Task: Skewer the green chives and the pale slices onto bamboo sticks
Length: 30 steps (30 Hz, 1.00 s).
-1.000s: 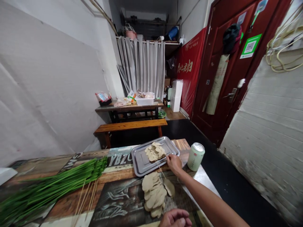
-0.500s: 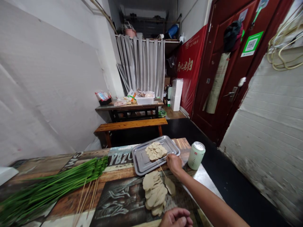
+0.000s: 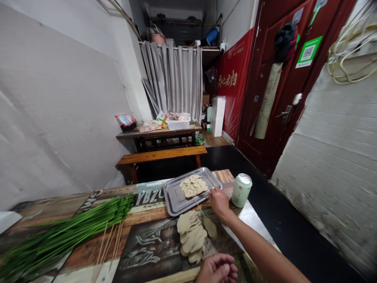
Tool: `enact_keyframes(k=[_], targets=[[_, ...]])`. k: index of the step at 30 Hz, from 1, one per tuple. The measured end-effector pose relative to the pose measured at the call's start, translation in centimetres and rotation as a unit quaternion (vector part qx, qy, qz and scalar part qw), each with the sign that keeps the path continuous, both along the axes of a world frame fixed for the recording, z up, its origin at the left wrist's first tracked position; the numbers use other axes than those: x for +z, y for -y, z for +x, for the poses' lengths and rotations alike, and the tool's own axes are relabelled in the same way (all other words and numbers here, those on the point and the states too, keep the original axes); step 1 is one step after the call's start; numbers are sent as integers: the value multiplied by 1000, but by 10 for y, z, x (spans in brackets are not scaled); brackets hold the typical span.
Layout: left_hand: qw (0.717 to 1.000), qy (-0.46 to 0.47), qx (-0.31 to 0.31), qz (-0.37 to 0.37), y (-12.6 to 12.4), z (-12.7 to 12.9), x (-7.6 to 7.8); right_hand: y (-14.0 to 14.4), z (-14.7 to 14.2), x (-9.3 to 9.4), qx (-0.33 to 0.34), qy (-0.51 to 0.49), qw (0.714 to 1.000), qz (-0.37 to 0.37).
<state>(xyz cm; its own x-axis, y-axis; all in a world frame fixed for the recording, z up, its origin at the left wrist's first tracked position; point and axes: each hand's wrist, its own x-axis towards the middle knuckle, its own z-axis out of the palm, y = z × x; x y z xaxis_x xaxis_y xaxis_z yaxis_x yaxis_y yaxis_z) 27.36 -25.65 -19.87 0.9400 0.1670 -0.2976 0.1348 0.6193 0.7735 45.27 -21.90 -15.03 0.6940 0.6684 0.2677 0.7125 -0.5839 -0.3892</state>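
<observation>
My right hand (image 3: 218, 201) reaches to the near right rim of a steel tray (image 3: 173, 204). Its fingertips pinch the end of a thin bamboo skewer threaded with pale round slices (image 3: 193, 186), which lies in the tray. Another bare stick (image 3: 200, 209) lies slanted just below the hand. My left hand (image 3: 218, 269) rests at the bottom edge with fingers curled and nothing visible in it. It sits just below a loose pile of larger pale slices (image 3: 191, 234) on the table.
A pale green can (image 3: 241, 190) stands right of the tray, close to my right hand. Long green stalks (image 3: 67, 232) and a few bare skewers (image 3: 108, 243) lie to the left. Beyond the table are a wooden bench (image 3: 160, 155) and a cluttered table (image 3: 159, 131).
The view has shifted slightly. My right hand stays at the tray's rim, and my left hand has come a little further into view.
</observation>
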Motion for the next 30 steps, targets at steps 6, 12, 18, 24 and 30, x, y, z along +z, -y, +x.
enact_keyframes(k=[6,12,18,24,30], targets=[[999,13,29,-1,4,0,6,59,-40,-11,74,-27,995,55],[986,-21,-5,167,14,-13,34,100,-54,-21,76,-65,992,81],[956,-40,3,292,13,-42,103,172,-53,-32,-13,-28,998,60],[891,109,228,377,-5,-68,205,210,-45,-43,-75,62,992,-75],[819,32,265,507,-12,-50,191,206,-28,-48,-58,70,987,-130]])
